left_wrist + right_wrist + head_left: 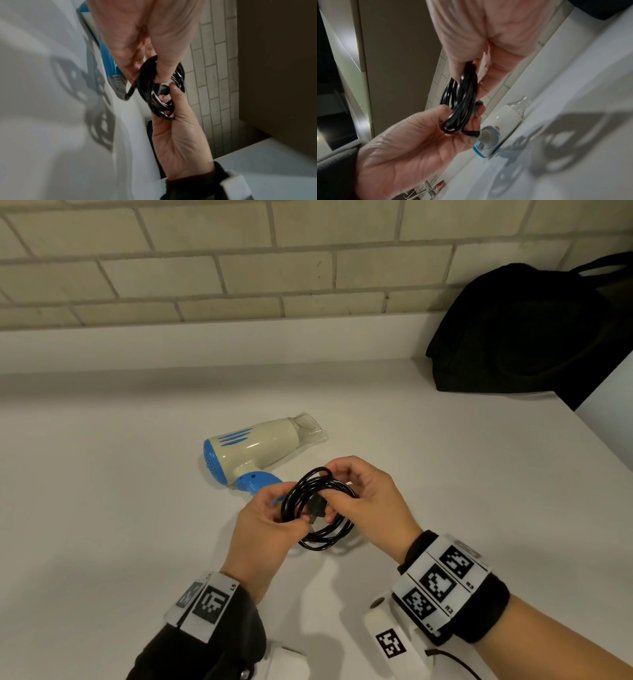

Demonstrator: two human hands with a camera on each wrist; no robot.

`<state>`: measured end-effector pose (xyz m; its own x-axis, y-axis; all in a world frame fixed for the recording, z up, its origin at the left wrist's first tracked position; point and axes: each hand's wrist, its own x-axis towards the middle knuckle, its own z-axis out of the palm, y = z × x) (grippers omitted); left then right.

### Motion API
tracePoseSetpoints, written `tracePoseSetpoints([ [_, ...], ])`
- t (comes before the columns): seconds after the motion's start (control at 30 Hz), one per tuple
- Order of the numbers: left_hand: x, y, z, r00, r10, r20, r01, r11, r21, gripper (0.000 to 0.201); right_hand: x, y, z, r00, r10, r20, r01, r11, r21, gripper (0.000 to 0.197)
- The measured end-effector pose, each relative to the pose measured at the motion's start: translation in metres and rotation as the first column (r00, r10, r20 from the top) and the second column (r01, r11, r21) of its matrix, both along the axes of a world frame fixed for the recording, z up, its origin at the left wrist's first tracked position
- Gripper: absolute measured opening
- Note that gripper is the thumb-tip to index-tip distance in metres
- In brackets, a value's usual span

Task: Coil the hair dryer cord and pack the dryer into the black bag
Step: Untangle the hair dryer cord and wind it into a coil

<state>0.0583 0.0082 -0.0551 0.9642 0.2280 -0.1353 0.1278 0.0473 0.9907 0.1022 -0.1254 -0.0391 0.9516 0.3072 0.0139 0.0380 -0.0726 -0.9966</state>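
Both hands, left hand [265,525] and right hand [368,501], are gripping the coiled black cord [317,508] above the white counter [102,491]; the hair dryer [250,451] is lying just behind them, and the black bag [524,330] is sitting at the counter's far right corner.

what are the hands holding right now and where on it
Both hold the coiled black cord: left hand on its left side, right hand on its right, at the plug.

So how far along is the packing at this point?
Done: the cord is wound into loops. In hand: both the left hand and right hand grip the coil, plug at its centre. Left: the hair dryer lies on the counter, not yet in the black bag.
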Motion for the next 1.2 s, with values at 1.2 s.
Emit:
tracePoseSetpoints([
  [1.2,-0.003,0.009,0.019,0.926,-0.371,0.072,0.339,0.900,0.274,0.042,-0.004,-0.010,-0.006,0.828,0.340,-0.447,-0.261,0.938,0.229,0.041],
])
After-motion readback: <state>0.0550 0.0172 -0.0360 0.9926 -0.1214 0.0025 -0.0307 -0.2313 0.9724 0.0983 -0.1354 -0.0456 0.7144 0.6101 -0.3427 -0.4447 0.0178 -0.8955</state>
